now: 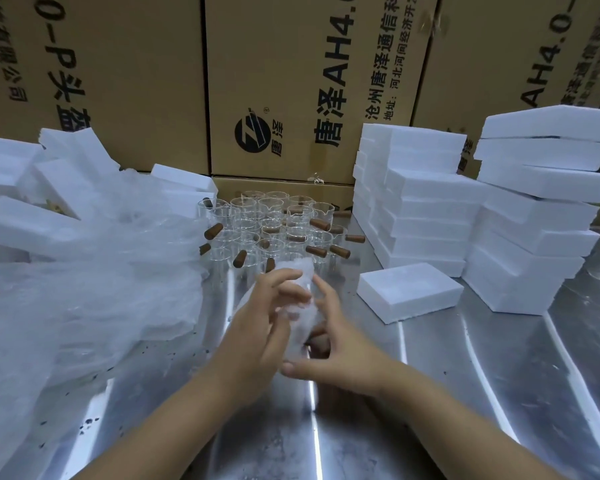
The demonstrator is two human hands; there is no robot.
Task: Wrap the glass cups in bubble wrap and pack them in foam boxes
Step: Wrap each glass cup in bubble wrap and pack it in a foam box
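Both hands meet at the centre of the surface. The left hand has its grip curled round a wrapped cup, and the right hand closes its grip on the same bundle from the other side. This cup looks nearly wrapped but not yet boxed. Many bare glass cups wait at twelve o'clock, with bubble wrap heaped at nine. A foam box lies at two o'clock, before the foam stacks; whether those are filled I cannot tell.
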